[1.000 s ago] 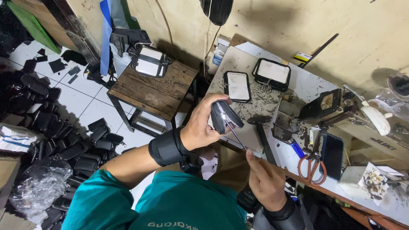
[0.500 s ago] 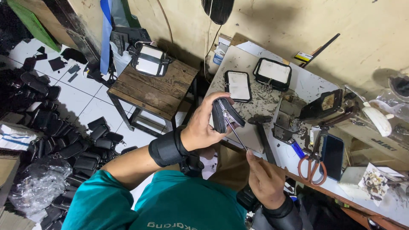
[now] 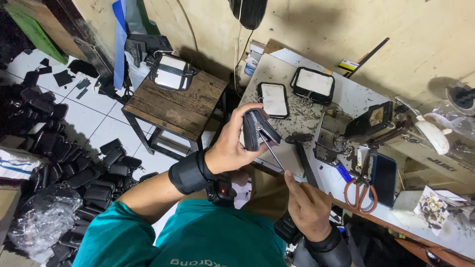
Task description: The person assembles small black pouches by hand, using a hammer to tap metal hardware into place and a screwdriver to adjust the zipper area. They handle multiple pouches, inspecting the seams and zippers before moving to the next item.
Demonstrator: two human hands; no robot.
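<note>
Dim warm indoor light; dark shadowed corners; edges bend.

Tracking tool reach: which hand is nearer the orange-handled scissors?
Right. The right hand sits just left of the scissors; the left hand, gripping a black pouch, is farther off.

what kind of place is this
Probably a small workshop making zip pouches: the left hand holds a black pouch, black pouches are piled on the floor, and scissors lie on the cluttered workbench.

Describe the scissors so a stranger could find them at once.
Start at the long white workbench along the wall. Near its front edge, right of the person's right hand, lie the scissors; their orange-red handles set them apart from the dark tools around.
</note>
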